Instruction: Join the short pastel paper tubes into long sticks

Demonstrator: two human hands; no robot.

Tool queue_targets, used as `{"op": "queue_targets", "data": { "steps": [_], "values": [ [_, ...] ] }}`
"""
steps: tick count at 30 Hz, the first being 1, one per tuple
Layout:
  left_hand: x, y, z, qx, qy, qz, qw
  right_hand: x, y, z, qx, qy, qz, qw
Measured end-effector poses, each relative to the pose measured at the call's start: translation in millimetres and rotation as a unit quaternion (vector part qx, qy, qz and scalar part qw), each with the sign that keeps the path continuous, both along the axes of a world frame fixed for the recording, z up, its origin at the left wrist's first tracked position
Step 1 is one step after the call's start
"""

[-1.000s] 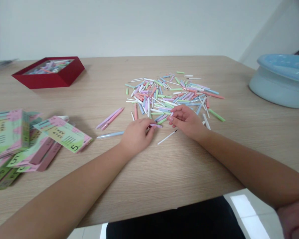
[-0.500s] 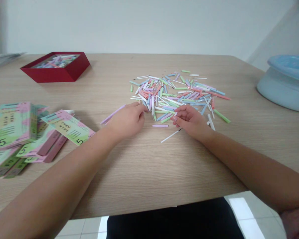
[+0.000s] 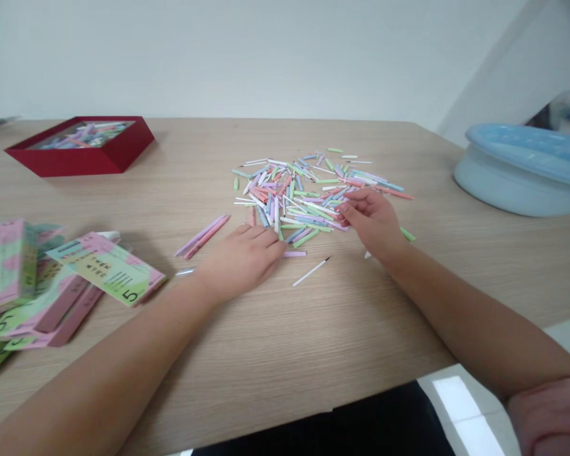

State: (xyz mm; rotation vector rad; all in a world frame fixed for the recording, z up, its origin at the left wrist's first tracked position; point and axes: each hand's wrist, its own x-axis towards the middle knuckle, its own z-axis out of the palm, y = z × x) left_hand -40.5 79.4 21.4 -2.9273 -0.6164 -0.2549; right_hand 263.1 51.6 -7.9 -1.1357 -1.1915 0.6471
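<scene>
My left hand (image 3: 247, 256) lies palm down at the near left edge of a loose pile of pastel pen parts (image 3: 308, 212). Its fingers are curled, and their tips are mostly hidden. A lilac pen barrel (image 3: 295, 254) sticks out beside them; whether it is gripped is unclear. Over the pile's right side, my right hand (image 3: 373, 221) has thumb and fingers pinched together, with anything between them too small to name. A white pen refill (image 3: 312, 271) with a dark tip rests between the hands. Left of my left hand, a lilac pen (image 3: 199, 235) and a coral pen (image 3: 206, 237) lie side by side.
Several pink and green pen boxes (image 3: 107, 269) are heaped at the left. Behind them stands a red box (image 3: 83, 161) holding more pen parts. A pale blue round object (image 3: 522, 168) sits at the right. A small silvery piece (image 3: 185, 272) lies near my left wrist.
My left hand has come nearer to me, onto the end of the lilac barrel. My right hand has moved away from the refill, farther over the pile. The coral pen now shows. The view has shifted.
</scene>
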Motion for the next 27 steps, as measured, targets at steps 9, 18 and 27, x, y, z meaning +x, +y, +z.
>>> {"op": "queue_targets", "data": {
  "steps": [9,18,27],
  "values": [
    [3,-2,-17.1,-0.013,-0.014,-0.019,1.000,12,12,-7.5,-0.088,0.147,0.089,0.981],
    [2,3,-20.5,-0.016,-0.015,-0.013,1.000,12,8,-9.2,-0.106,0.178,0.201,0.958],
    [3,3,-21.0,-0.030,-0.021,-0.019,0.999,4,3,-8.7,-0.120,0.186,0.224,0.949]
  ]
}}
